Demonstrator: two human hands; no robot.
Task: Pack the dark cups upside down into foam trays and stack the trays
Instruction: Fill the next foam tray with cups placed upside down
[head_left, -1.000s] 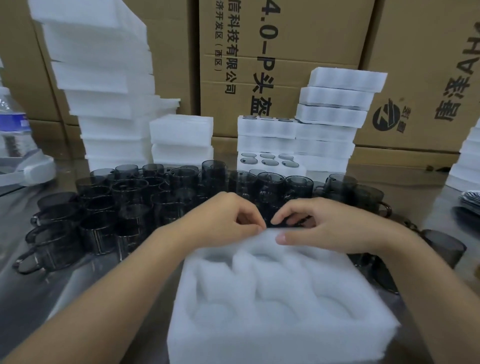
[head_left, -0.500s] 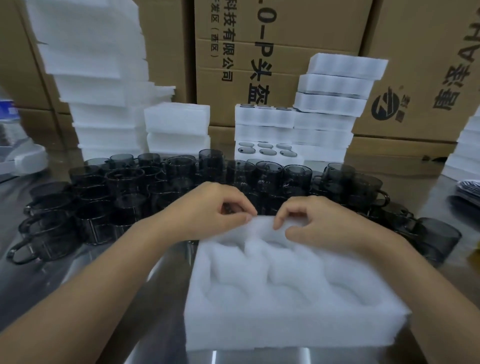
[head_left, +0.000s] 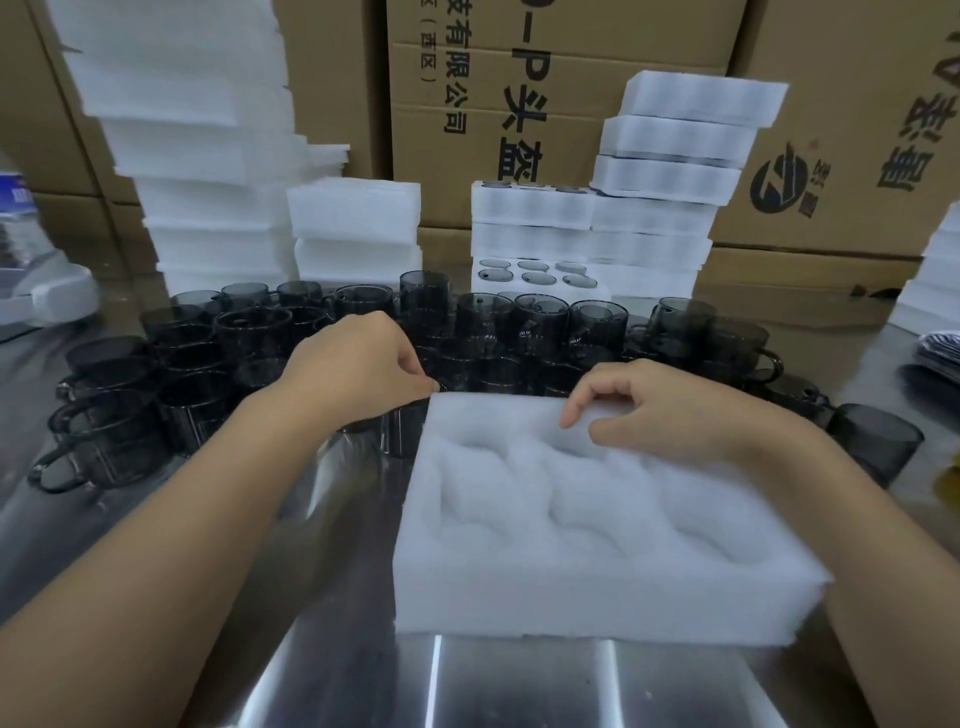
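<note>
Foam tray (head_left: 597, 587) is lying on the steel table (head_left: 519, 686) right in front of you, a little toward your right, with its pockets facing up and showing only white foam. Your right hand (head_left: 670, 410) is resting on the tray's far rim. Its index finger and thumb are pinching the foam there, and the other fingers are curling above them.

Your left hand (head_left: 353, 369) is hanging over the dark cups (head_left: 249, 332), just beside the tray's far left corner. Its fingers are curling under, with the tips close to a cup, but the view is not showing whether they are gripping it.

The cups are crowding the table behind the tray and out to your left, most of them standing mouth up. 1 more cup (head_left: 878, 441) is sitting apart, beyond your right wrist.

Behind the cups, a packed tray (head_left: 530, 273) is showing round dark cup bottoms in its pockets. More white trays are piling up around it: a tall stack (head_left: 197, 171) at the far left, a short stack (head_left: 353, 228) beside that, and a leaning stack (head_left: 670, 171) at the right. Cardboard boxes (head_left: 571, 67) with black print are filling the background.
</note>
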